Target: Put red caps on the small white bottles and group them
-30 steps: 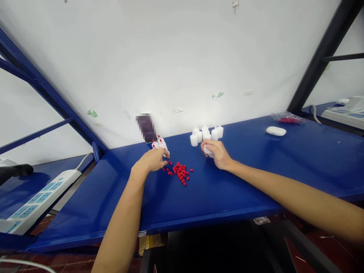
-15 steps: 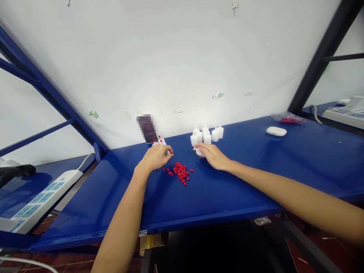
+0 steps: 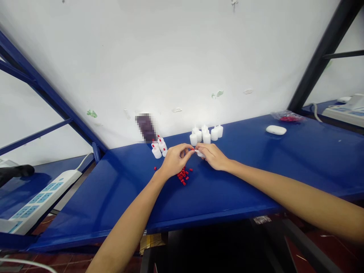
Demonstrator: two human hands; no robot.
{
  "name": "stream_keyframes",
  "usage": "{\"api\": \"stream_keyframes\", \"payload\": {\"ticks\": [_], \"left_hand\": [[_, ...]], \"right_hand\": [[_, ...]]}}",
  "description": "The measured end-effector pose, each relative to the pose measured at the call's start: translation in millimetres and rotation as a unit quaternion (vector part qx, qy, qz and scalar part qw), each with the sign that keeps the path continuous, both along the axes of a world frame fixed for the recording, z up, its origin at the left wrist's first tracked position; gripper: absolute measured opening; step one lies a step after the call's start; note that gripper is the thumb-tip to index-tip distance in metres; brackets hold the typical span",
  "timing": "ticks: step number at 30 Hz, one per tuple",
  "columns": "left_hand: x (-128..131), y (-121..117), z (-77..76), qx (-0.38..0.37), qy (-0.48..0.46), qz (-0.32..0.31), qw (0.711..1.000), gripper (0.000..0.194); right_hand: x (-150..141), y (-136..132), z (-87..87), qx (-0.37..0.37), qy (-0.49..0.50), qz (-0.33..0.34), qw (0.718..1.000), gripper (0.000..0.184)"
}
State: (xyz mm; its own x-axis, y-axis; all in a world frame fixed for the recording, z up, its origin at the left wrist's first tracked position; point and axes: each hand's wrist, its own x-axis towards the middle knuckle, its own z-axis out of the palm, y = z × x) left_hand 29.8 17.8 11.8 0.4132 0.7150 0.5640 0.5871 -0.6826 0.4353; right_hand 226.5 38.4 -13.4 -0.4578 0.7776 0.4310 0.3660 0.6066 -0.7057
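My right hand is closed around a small white bottle, tilted so its tip points left. My left hand pinches a small red cap at the bottle's tip; whether the cap sits on it I cannot tell. Below my left hand lies a pile of red caps, partly hidden by the hand. Several white bottles with red caps stand to the left. Behind my right hand stand several white bottles without red caps.
A phone, blurred out, leans against the wall behind the blue table. On the right lie a white earbud case and a plastic bag with red pieces. At far left is a power strip.
My left hand has moved right, from beside the red-capped bottles to the tip of the bottle in my right hand, with a red cap now showing in its fingers. My right hand has barely moved.
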Motion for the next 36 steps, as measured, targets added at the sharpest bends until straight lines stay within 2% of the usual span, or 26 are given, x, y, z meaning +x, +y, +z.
{"api": "stream_keyframes", "payload": {"ticks": [5,10,21,27,30,33,36], "left_hand": [[1.1,-1.3,-1.0,0.006,0.016,-0.011,1.0,0.023],[4.9,-5.4,-3.4,0.003,0.044,-0.034,0.998,0.018],[4.6,-8.5,-6.1,0.092,0.114,-0.059,0.987,0.018],[2.3,-8.0,2.9,0.097,0.125,-0.068,0.985,0.018],[-10.4,-1.8,13.6,0.108,0.068,-0.013,0.992,0.016],[-35.8,8.6,22.2,0.144,0.016,0.102,0.984,0.017],[-65.9,20.5,21.8,0.169,0.061,0.188,0.966,0.017]], "right_hand": [[0.4,-0.5,1.0,0.001,-0.016,-0.002,1.0,0.031],[2.3,0.2,1.6,0.015,-0.054,-0.012,0.998,0.043],[0.7,-8.1,7.5,0.044,-0.102,-0.049,0.993,0.042],[1.5,-7.9,6.0,0.043,-0.08,-0.026,0.996,0.037],[2.6,-4.1,4.8,0.008,-0.039,-0.022,0.999,0.033],[4.4,1.1,2.6,-0.023,-0.005,-0.012,1.0,0.033],[5.2,4.2,1.0,-0.021,-0.016,0.006,1.0,0.029]]}}
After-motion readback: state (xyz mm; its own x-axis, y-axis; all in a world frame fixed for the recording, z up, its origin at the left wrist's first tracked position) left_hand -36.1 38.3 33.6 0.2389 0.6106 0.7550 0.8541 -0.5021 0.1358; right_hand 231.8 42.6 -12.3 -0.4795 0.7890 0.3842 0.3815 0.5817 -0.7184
